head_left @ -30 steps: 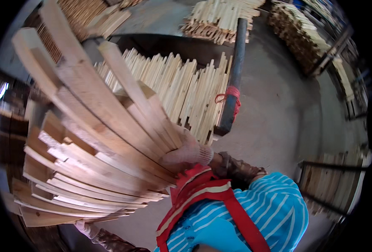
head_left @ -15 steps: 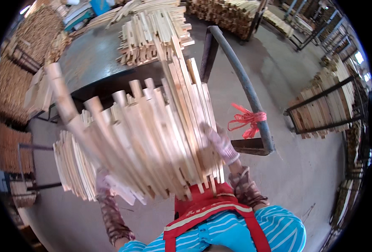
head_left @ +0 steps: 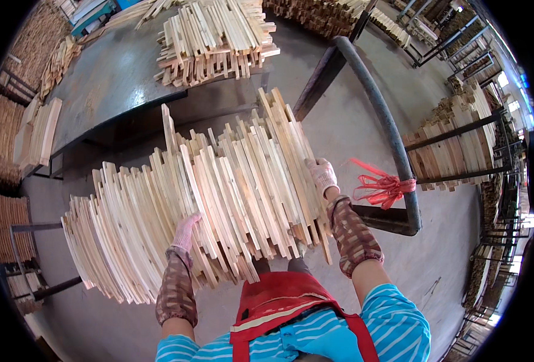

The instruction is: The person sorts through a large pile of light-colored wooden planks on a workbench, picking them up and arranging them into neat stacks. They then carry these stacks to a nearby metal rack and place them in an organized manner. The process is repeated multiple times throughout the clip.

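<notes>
Head view shows a big fan of thin pale wood slats (head_left: 219,205) held up in front of the person, above the grey floor (head_left: 363,139). The slats stand on edge, packed side by side, and lean to the left. The left hand (head_left: 185,232), in a pale glove, presses flat against the near side of the slats, low down. Its fingers are partly hidden among the wood. The right hand (head_left: 322,176), gloved too, pushes on the right end of the stack with fingers curled on the last slat. So the two hands squeeze the stack between them. Patterned sleeves (head_left: 352,236) cover both forearms. A red apron (head_left: 273,304) and a striped blue shirt show at the bottom, cut off by the edge. Behind the slats is a dark bench (head_left: 110,78) with another slat pile (head_left: 212,39). A curved cart handle (head_left: 381,120) with a red tie (head_left: 378,187) stands just right. Racks of wood (head_left: 454,145) at the rim look bent and blurry.
</notes>
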`<state>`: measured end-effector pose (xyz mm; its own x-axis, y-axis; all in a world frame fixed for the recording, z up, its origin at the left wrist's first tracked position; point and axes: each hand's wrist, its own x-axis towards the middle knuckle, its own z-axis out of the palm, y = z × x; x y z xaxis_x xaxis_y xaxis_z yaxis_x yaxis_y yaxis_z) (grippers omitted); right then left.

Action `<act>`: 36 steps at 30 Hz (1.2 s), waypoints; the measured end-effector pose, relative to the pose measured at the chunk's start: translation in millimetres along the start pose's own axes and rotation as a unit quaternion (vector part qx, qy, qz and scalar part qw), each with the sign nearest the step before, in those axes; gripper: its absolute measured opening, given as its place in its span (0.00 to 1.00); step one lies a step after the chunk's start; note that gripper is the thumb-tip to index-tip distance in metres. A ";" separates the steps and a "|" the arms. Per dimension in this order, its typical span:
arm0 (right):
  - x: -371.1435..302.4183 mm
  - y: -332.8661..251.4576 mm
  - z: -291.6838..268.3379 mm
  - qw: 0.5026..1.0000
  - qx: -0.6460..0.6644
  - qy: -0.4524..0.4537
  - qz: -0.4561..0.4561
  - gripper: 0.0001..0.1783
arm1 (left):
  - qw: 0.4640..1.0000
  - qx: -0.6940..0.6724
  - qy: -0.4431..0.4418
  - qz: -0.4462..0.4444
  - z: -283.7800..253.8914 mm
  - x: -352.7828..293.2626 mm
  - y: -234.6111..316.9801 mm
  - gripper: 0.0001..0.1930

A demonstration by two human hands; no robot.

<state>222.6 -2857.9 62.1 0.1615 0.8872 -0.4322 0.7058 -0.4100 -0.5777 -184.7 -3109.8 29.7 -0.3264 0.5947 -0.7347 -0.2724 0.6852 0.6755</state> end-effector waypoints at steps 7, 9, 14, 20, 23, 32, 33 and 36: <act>-91.0 -53.5 -23.2 0.964 0.105 0.033 -0.243 0.23 | 0.998 -0.051 -0.033 0.008 21.8 -57.4 20.6 0.32; -125.4 -89.7 -29.2 0.951 0.054 -0.012 -0.305 0.25 | 0.998 -0.057 -0.011 -0.013 18.8 -42.5 -4.4 0.36; -170.0 -144.3 37.2 0.919 0.208 -0.322 -0.089 0.28 | 0.978 0.187 -0.010 -0.086 2.7 -16.8 4.6 0.59; -187.5 -130.8 173.7 0.850 0.289 -0.427 -0.107 0.25 | 0.885 0.453 -0.071 -0.085 -2.9 -33.9 34.6 0.49; -189.2 -126.7 234.3 0.883 0.175 -0.342 -0.268 0.28 | 0.933 0.348 -0.049 -0.075 -18.3 -13.5 29.9 0.37; -191.1 -152.3 210.0 0.755 -0.329 -0.280 -0.494 0.39 | 0.989 0.036 0.065 0.127 -30.3 -4.6 -9.0 0.37; -167.2 -108.0 226.4 0.724 -0.308 -0.166 -0.594 0.42 | 0.988 0.029 0.015 0.154 -17.9 -20.2 17.5 0.41; -170.4 -113.1 230.5 0.691 -0.358 -0.176 -0.603 0.44 | 0.963 0.123 0.202 0.127 6.5 3.1 8.4 0.43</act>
<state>-43.8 -3011.5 41.5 -0.9302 0.3352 -0.1495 0.3624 0.9034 -0.2294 -182.1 -3099.5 32.7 -0.6928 0.5784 -0.4307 0.0691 0.6477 0.7587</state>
